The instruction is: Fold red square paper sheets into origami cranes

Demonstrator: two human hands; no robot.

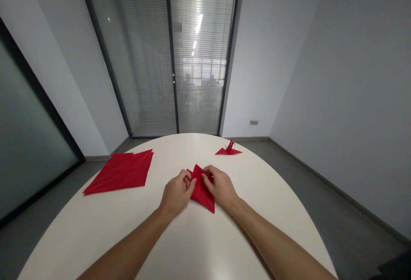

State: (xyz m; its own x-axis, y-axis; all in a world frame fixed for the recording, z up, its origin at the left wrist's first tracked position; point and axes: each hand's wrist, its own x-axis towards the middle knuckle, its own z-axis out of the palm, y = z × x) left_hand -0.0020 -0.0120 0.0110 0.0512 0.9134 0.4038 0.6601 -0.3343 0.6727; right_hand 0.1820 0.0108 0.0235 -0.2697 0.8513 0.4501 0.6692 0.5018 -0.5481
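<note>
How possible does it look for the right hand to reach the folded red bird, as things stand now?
Probably yes: the folded red bird sits on the table ahead of the right hand, and no object shows between them. That hand grips the red paper and would likely need to release it first.

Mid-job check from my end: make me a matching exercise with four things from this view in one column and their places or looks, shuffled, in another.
1. Red sheets
2. Paper crane
3. Folded red piece
4. Table

A. Held by left hand and right hand
B. Pale, with a rounded edge
C. Lying at picture left
D. Near the far edge, right of centre

Pairs: 1-C, 2-D, 3-A, 4-B
</note>
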